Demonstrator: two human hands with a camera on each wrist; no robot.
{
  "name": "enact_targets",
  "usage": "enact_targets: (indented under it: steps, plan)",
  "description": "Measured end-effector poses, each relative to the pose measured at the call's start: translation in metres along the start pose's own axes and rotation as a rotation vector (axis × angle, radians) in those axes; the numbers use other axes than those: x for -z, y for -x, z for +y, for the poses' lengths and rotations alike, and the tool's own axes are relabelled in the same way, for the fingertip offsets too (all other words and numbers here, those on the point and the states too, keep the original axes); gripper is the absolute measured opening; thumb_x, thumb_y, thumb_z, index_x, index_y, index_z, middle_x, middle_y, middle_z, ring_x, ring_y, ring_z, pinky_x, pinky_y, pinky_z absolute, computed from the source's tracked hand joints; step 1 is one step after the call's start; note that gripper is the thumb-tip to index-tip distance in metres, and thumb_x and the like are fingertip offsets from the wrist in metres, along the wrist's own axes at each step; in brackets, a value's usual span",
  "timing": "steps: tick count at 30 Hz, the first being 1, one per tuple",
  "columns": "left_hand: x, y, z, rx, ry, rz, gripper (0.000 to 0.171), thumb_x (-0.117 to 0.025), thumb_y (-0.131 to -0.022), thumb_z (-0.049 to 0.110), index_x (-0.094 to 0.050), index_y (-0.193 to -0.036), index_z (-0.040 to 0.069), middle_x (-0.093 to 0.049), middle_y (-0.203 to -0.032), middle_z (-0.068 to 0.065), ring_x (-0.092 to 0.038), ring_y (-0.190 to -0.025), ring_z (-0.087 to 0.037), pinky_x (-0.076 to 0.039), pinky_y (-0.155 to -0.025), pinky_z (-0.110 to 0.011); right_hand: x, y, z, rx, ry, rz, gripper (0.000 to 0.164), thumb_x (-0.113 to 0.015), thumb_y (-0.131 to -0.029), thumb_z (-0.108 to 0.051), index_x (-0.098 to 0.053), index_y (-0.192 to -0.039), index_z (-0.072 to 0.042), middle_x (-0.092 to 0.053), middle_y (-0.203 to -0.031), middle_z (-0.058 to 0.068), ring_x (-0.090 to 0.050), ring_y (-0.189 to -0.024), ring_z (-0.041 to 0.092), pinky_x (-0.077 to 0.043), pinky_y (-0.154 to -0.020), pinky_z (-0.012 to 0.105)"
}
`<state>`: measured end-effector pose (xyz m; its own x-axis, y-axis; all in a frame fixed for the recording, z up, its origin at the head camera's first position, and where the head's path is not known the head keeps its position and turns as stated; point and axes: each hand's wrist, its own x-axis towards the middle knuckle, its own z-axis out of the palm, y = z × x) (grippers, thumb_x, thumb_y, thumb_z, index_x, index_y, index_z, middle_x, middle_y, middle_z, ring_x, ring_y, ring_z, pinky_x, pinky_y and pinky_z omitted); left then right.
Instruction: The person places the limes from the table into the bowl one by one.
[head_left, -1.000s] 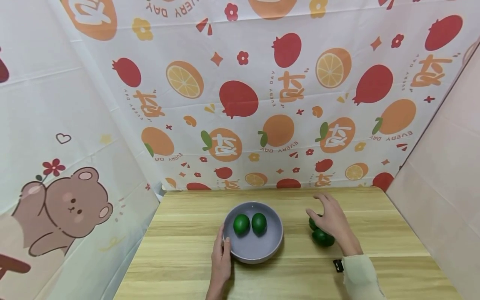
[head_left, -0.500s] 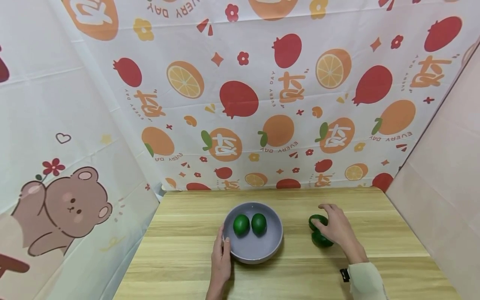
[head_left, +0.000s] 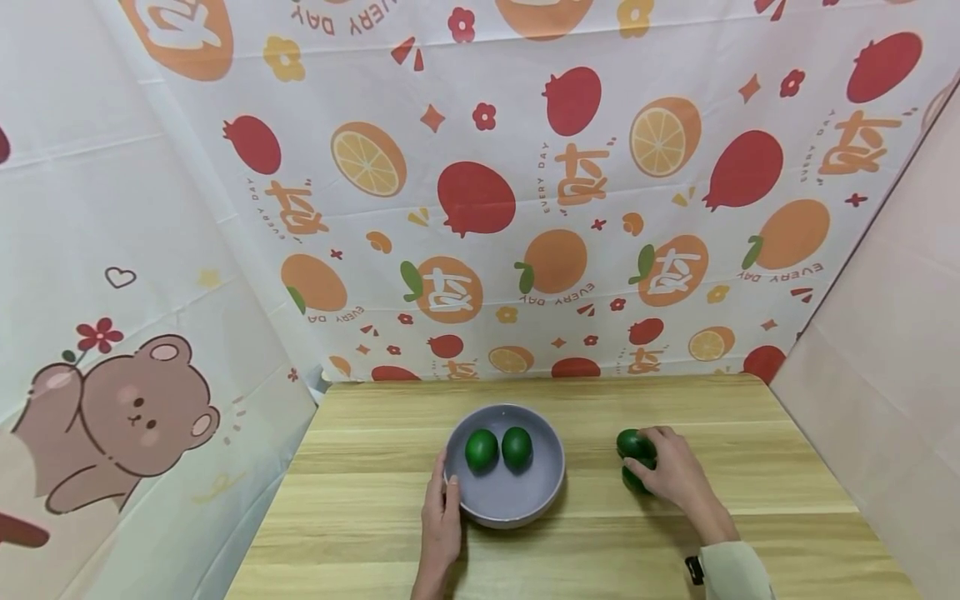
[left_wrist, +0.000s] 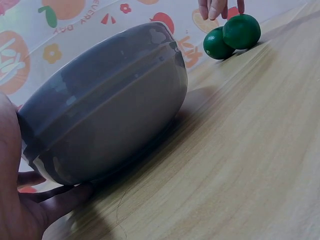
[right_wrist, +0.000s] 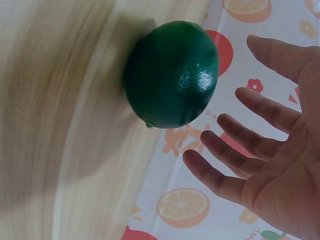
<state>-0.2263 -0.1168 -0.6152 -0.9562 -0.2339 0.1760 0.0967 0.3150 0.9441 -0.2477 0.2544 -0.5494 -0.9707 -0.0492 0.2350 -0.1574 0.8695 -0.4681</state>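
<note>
A grey bowl (head_left: 510, 502) stands on the table and holds two green limes (head_left: 482, 450). My left hand (head_left: 441, 521) grips its left side, thumb at the rim and fingers along the outer wall; the left wrist view shows fingertips low under that wall. To the right of the bowl lie two more limes, a farther one (head_left: 632, 443) and a nearer one (head_left: 635, 478), close together. Over this pair hovers my right hand (head_left: 675, 468), partly covering them in the head view. In the right wrist view its fingers (right_wrist: 227, 185) are spread, apart from a lime (right_wrist: 172, 75).
The wooden table (head_left: 337, 508) ends at the back against a fruit-print cloth (head_left: 480, 292). Plain pale cloth (head_left: 885, 400) hangs on the right, and a bear-print cloth (head_left: 247, 400) on the left. A small black device (head_left: 694, 570) sits by the right sleeve.
My right hand has come lower and nearer to the two limes on the table, now overlapping both. The left hand and the bowl keep their place.
</note>
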Motion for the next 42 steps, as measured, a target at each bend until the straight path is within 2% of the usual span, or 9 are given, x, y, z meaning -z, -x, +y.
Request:
enact_targets:
  steps: [8,14,21,25,28,30,34,36,42]
  plan:
    - [0.0,0.001,0.002,-0.011,0.006,0.009,0.049,-0.043,-0.11,0.029,-0.036,-0.159,0.024,-0.039,-0.163,-0.008,-0.036,-0.152,-0.03,-0.024,-0.111,-0.002,-0.004,0.003,0.004,-0.004,0.009,0.004,0.047,-0.08,-0.087,-0.026,-0.067,-0.121,0.002,-0.063,-0.126,0.028,-0.061,-0.114,0.046,-0.055,-0.092,0.062]
    - [-0.001,0.001,0.001,0.001,-0.011,0.016,0.05,-0.042,-0.11,0.029,-0.036,-0.159,0.02,-0.038,-0.164,-0.007,-0.036,-0.152,-0.029,-0.026,-0.116,-0.009,-0.006,0.006,0.002,-0.02,-0.005,-0.017,0.047,-0.082,-0.086,-0.024,-0.067,-0.122,0.001,-0.064,-0.121,0.025,-0.061,-0.111,0.043,-0.056,-0.089,0.06]
    - [0.0,0.0,0.0,0.006,0.0,0.006,0.05,-0.041,-0.111,0.03,-0.034,-0.16,0.022,-0.037,-0.165,-0.007,-0.034,-0.153,-0.029,-0.023,-0.112,-0.003,-0.008,0.008,0.002,-0.027,0.002,-0.038,0.042,-0.083,-0.084,-0.022,-0.07,-0.117,0.0,-0.064,-0.115,0.021,-0.061,-0.105,0.037,-0.057,-0.085,0.054]
    - [0.0,0.001,0.001,0.018,-0.017,0.017,0.049,-0.042,-0.11,0.028,-0.035,-0.159,0.023,-0.039,-0.164,-0.007,-0.036,-0.152,-0.029,-0.03,-0.122,-0.024,-0.01,0.011,0.002,-0.027,0.01,-0.052,0.039,-0.084,-0.083,-0.021,-0.071,-0.114,-0.001,-0.064,-0.112,0.02,-0.061,-0.102,0.034,-0.058,-0.083,0.052]
    - [0.0,0.002,0.001,0.026,-0.025,0.015,0.049,-0.042,-0.11,0.028,-0.035,-0.159,0.022,-0.039,-0.164,-0.007,-0.036,-0.152,-0.029,-0.03,-0.123,-0.039,-0.012,0.012,0.003,-0.035,0.011,-0.053,0.038,-0.085,-0.082,-0.021,-0.072,-0.111,-0.001,-0.064,-0.11,0.019,-0.061,-0.1,0.034,-0.058,-0.082,0.051]
    - [0.0,0.002,0.001,0.037,-0.031,0.013,0.05,-0.041,-0.111,0.03,-0.035,-0.159,0.023,-0.038,-0.164,-0.005,-0.036,-0.152,-0.026,-0.03,-0.124,-0.034,-0.012,0.012,0.003,-0.039,0.009,-0.053,0.037,-0.085,-0.081,-0.02,-0.072,-0.11,-0.002,-0.064,-0.109,0.018,-0.061,-0.101,0.034,-0.058,-0.082,0.052]
    - [0.0,0.002,0.0,0.047,-0.016,0.014,0.05,-0.041,-0.11,0.031,-0.035,-0.159,0.023,-0.038,-0.164,-0.003,-0.035,-0.153,-0.023,-0.024,-0.115,-0.005,-0.013,0.013,0.003,-0.047,0.003,-0.057,0.037,-0.085,-0.081,-0.02,-0.071,-0.111,-0.001,-0.064,-0.109,0.018,-0.061,-0.102,0.035,-0.057,-0.083,0.053]
    - [0.0,0.001,0.0,0.039,-0.012,0.019,0.05,-0.042,-0.11,0.031,-0.036,-0.159,0.022,-0.039,-0.164,-0.005,-0.035,-0.152,-0.025,-0.022,-0.111,-0.001,-0.014,0.012,0.003,-0.05,0.006,-0.058,0.038,-0.085,-0.081,-0.02,-0.071,-0.112,-0.001,-0.064,-0.109,0.018,-0.061,-0.102,0.035,-0.057,-0.083,0.053]
    - [-0.001,0.0,0.002,0.02,-0.016,0.025,0.049,-0.043,-0.11,0.029,-0.037,-0.159,0.023,-0.04,-0.163,-0.006,-0.037,-0.152,-0.028,-0.03,-0.122,-0.024,-0.016,0.012,0.005,-0.055,0.02,-0.062,0.039,-0.085,-0.081,-0.019,-0.07,-0.113,-0.002,-0.064,-0.111,0.018,-0.06,-0.103,0.035,-0.057,-0.082,0.053]
